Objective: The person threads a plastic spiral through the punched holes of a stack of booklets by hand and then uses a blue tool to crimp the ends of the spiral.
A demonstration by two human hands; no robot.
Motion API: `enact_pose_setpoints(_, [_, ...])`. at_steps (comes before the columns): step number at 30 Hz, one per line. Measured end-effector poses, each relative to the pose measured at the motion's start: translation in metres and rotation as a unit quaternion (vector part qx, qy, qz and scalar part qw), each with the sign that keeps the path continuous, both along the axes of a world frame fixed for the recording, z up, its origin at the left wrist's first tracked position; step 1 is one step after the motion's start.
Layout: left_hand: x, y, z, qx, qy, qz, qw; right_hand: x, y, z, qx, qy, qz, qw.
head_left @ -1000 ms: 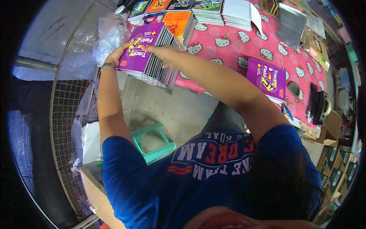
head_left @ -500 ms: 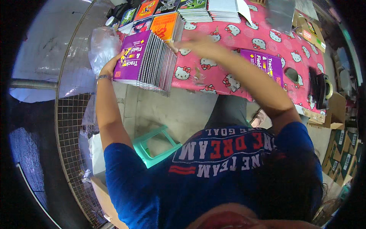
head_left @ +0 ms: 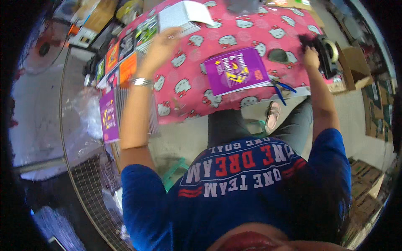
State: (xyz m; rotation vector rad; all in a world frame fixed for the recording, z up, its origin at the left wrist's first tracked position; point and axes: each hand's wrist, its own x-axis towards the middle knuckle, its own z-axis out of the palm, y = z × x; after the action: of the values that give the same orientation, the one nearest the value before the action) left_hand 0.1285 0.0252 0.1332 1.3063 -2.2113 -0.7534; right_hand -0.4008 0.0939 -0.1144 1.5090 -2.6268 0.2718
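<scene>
My left hand [head_left: 164, 44] is over the table's left side, beside a stack of spiral notebooks with white pages [head_left: 178, 21]. Its fingers are blurred, so their hold is unclear. At the right end of the table, my right hand [head_left: 310, 57] has its fingers drawn together at a bunch of thin black strips [head_left: 307, 41], next to a black tape dispenser [head_left: 328, 56]. A purple notebook [head_left: 236, 71] lies flat in front of me. Blue-handled pliers [head_left: 284, 88] rest at its right corner. More purple spiral notebooks [head_left: 109, 117] are stacked at the table's left edge, partly behind my left forearm.
Orange notebooks [head_left: 127, 69] and other coloured ones line the far left. A dark grey oval piece [head_left: 277, 55] lies on the pink tablecloth [head_left: 182, 88]. An open cardboard box [head_left: 356, 69] stands at the right, and a green stool [head_left: 173, 171] is below the table.
My left hand has left the purple stack and moved right and farther out. My right hand has swung from the notebooks to the table's right end. The whole view has shifted, and the pliers now show.
</scene>
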Motion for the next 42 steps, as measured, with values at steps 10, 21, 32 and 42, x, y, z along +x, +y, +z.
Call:
enact_pose_setpoints(10, [-0.156, -0.023, -0.157, 0.049, -0.121, -0.092, 0.987, -0.047, 0.007, 0.044, -0.106, -0.213, 0.095, 0.967])
enact_pose_setpoints(21, [-0.128, -0.010, -0.106, 0.170, 0.074, -0.036, 0.982, 0.091, 0.052, 0.118, -0.159, -0.486, 0.241, 0.825])
enact_pose_setpoints(32, [-0.118, 0.010, -0.075, 0.008, 0.064, -0.040, 0.997, 0.146, 0.062, 0.127, -0.167, -0.514, 0.267, 0.798])
enact_pose_setpoints(42, [-0.120, 0.076, -0.064, -0.270, -0.083, -0.101, 0.954, 0.189, 0.072, 0.155, -0.259, -0.397, 0.412, 0.778])
